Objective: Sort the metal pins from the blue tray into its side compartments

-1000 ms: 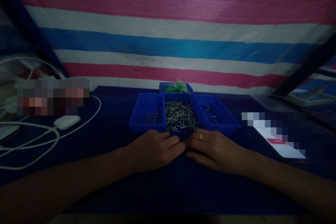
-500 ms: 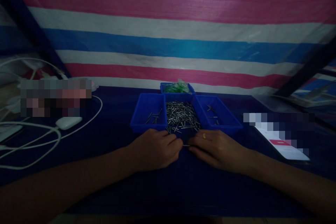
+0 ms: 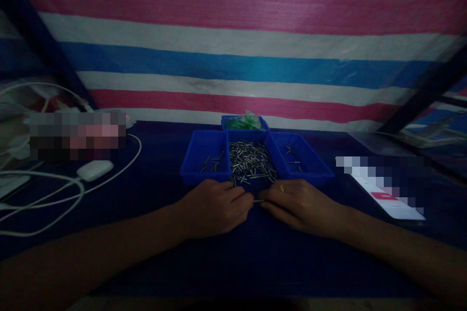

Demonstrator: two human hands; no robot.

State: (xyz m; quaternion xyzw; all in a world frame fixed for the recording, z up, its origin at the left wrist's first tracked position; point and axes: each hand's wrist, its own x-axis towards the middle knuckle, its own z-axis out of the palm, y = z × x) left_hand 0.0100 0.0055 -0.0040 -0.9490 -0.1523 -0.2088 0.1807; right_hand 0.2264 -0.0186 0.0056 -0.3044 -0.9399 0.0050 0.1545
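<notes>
So the thin silvery metal pin (image 3: 258,200) sat pretty much level and sideways, poking out of the left hand (image 3: 215,209) with its other end at the right hand's (image 3: 302,206) fingertips, just this side of a messy pin heap (image 3: 251,160).

Ring (image 3: 282,188): gold-yellow, small, rounded; circles one finger close to the knuckle; too dim and small for any engraving to be made out.
Right hand (image 3: 301,201): bare all around the ring; slender fingers, smooth back.
Right forearm (image 3: 386,240): bare, beyond the wrist from the ring; smooth in outline, thickening farther from it.
Left hand (image 3: 219,206): bare, across from the ring; rounded knuckles, fingers short-looking from this angle.
Left forearm (image 3: 109,248): bare, farther from the ring; broadens away from the wrist.
</notes>
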